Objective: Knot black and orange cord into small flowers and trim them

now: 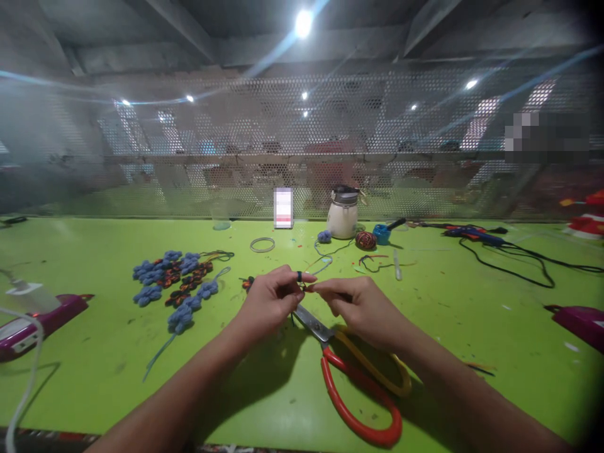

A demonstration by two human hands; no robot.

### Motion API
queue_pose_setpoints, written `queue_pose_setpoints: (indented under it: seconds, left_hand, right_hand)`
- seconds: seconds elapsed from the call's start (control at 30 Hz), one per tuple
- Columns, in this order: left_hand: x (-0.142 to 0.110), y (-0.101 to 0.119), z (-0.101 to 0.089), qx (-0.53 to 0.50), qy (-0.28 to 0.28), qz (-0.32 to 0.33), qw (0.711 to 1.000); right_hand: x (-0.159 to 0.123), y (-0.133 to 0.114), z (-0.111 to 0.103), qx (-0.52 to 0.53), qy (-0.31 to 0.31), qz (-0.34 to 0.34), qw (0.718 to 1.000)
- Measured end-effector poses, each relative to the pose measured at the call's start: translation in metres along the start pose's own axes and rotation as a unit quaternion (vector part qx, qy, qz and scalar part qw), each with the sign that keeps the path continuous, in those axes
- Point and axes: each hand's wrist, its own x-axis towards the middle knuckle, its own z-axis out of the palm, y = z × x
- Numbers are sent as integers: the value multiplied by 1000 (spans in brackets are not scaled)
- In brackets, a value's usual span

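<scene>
My left hand (276,292), with a dark band on one finger, is closed in a pinch on a small piece of dark and reddish yarn (306,289). Facing it, my right hand (361,308) pinches the same yarn between thumb and forefinger. Any hook in the fingers is too small to make out. Beneath both hands lie large scissors (323,332) with one red and one yellow handle. A dark orange crocheted piece (246,284) shows partly behind my left hand. Further left, blue crocheted flowers (180,319) and dark orange ones (182,296) lie in a group.
At the back of the green table (117,390) stand a white jar (343,217), a yarn ball (365,240), a blue pot (382,234) and a lit phone (283,209). A corded glue gun (476,236) lies right. A purple power strip (44,324) is left.
</scene>
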Motion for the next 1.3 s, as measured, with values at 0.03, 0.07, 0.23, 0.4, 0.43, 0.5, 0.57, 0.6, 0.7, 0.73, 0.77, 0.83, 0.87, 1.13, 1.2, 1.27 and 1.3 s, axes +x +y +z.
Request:
queue_pose_setpoints:
  seconds: [0.03, 0.07, 0.23, 0.4, 0.43, 0.5, 0.57, 0.6, 0.7, 0.73, 0.77, 0.83, 0.87, 1.13, 1.2, 1.27, 1.3]
  left_hand:
    - [-1, -1, 2, 49, 21, 37, 998]
    - [-2, -1, 5, 92, 36, 71, 993]
    - [-5, -1, 11, 106, 86, 103, 985]
    - [0, -2, 10, -195, 96, -72, 973]
    - [0, -2, 9, -258, 88, -95, 957]
    - [1, -1, 7, -346, 75, -118, 928]
    - [1, 0, 3, -387, 55, -135, 910]
    - [1, 0, 0, -396, 40, -144, 906]
    - [2, -1, -9, -413, 2, -163, 896]
    - [2, -2, -12, -414, -2, -168, 895]
    - [3, -3, -15, -413, -1, -174, 894]
    - [4, -4, -19, -401, 6, -183, 898]
    - [5, -5, -20, -394, 9, -183, 901]
    - [8, -7, -25, -375, -23, -177, 910]
    - [9, -8, -26, -376, -31, -182, 908]
    - [9, -7, -27, -378, -44, -193, 905]
    - [9, -7, -27, -379, -50, -203, 902]
  right_hand:
    - [1, 0, 5, 47, 13, 40, 998]
    - [2, 1, 10, 100, 20, 82, 991]
    - [2, 0, 29, 330, 71, 192, 922]
    - [-1, -1, 39, 399, 106, 168, 895]
    - [-1, 0, 39, 389, 108, 156, 902]
    - [0, 3, 38, 347, 112, 121, 923]
    - [0, 6, 34, 273, 117, 70, 952]
    - [0, 7, 31, 224, 118, 38, 967]
    - [0, 8, 20, 66, 91, -68, 991]
    - [0, 8, 16, 27, 76, -95, 992]
    - [0, 8, 13, -4, 62, -114, 992]
    - [0, 8, 8, -40, 36, -128, 990]
    - [0, 8, 6, -50, 25, -127, 990]
    - [-1, 2, 2, 11, -42, -33, 999]
    - [-1, 3, 3, 51, -56, -15, 997]
    - [-1, 4, 3, 87, -60, -1, 994]
    - [-1, 5, 3, 101, -60, 4, 993]
